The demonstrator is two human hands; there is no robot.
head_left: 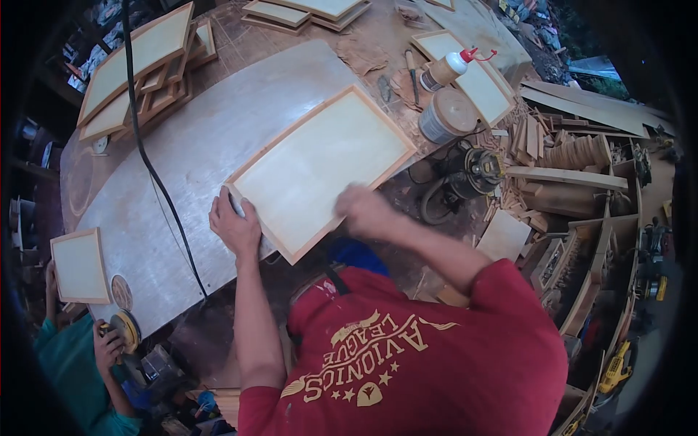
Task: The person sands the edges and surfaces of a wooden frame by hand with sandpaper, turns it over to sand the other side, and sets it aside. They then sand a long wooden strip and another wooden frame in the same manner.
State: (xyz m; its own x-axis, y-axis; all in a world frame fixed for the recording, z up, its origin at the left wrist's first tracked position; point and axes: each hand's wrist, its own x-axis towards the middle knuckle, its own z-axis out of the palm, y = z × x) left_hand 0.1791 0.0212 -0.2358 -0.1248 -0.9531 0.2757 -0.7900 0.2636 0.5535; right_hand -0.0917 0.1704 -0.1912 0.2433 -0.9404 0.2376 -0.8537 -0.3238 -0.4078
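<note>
Here on the workbench, the framed panel (320, 167) is lying face up at a slant, its near corner jutting past the edge of the grey sheet (182, 142) beneath it. Its broad face is showing a pale cream, smooth-looking and plain, catching a soft whitish sheen across the middle. A narrow orange-brown wooden border is running round all four sides, standing out warmly against that light centre, and the corners are looking crisp and square.

The left hand (236, 227) is gripping the panel at its left corner, fingers and thumb curling about the edge. Over on the near long side, the right hand (361, 211) is showing as a blur right by the wooden border; whether it's holding anything, I cannot tell.

Up beyond the panel's right end, a white glue bottle with a red tip (445, 70) is standing near a round tub (447, 116). More framed panels are sitting in a stack (138, 62) at the upper left. Down at the lower left, a co-worker in a green sleeve is holding a yellow sander (127, 330), just below a smaller framed piece (80, 265) with the same pale face.
</note>
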